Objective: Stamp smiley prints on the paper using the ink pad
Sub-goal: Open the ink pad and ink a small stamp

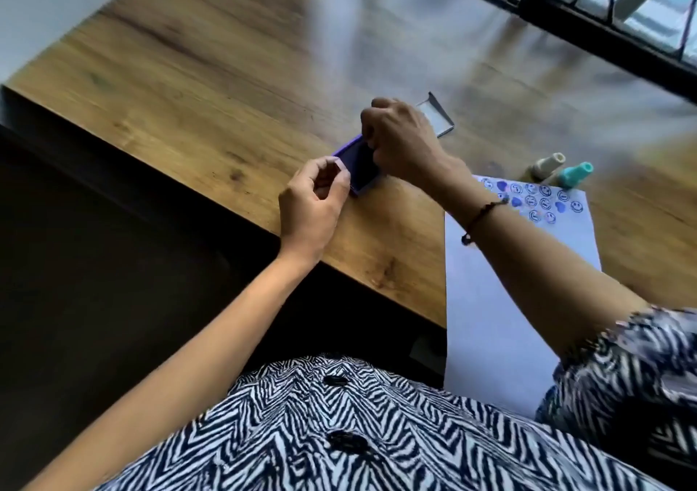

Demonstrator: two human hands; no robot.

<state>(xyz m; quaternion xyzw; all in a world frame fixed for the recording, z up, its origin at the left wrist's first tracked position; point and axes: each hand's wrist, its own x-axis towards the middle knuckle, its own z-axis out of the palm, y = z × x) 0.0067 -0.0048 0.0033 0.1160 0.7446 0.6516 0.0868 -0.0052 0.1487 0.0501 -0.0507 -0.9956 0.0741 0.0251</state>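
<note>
both hands are over the desk, near its front edge: right hand curled above the purple ink pad, can't tell what it's pinching, and left hand steadying the pad's near end. paper lies just right. a shove could slide the pad off.

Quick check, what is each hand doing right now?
Left hand: fingers curled at the near end of the purple ink pad, steadying it.
Right hand: closed over the pad; what it holds is hidden.
</note>
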